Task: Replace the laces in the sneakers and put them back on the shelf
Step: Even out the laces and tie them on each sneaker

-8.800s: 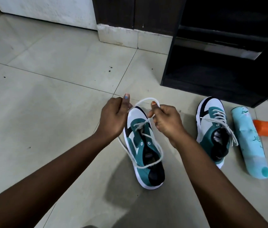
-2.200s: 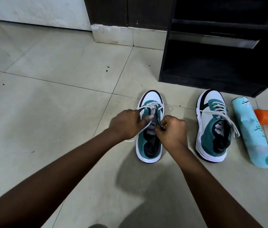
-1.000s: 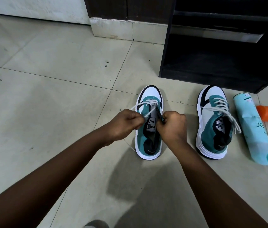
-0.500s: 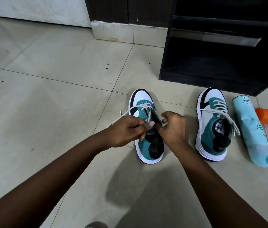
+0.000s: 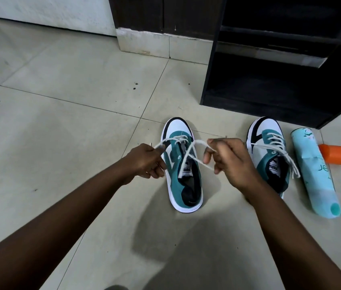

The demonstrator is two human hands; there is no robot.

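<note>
A white, teal and black sneaker (image 5: 183,178) stands on the tiled floor in front of me, toe pointing away. A white lace (image 5: 188,152) runs through its front eyelets and its two ends cross above the tongue. My left hand (image 5: 146,163) pinches one lace end at the shoe's left side. My right hand (image 5: 227,162) grips the other end to the right of the shoe. The second sneaker (image 5: 270,151), laced in white, stands further right, partly hidden by my right wrist. The black shelf unit (image 5: 270,84) stands behind the shoes, its bottom compartment dark.
A light teal bottle (image 5: 314,174) lies on the floor right of the second sneaker, with an orange cap or cup (image 5: 338,153) lying beside it. Dark cabinet doors (image 5: 165,15) and a white wall (image 5: 50,11) stand at the back. Bare floor tiles (image 5: 50,126) spread to the left.
My hands have moved apart from over the tongue, drawing the two lace ends out to either side. The sneaker has straightened slightly.
</note>
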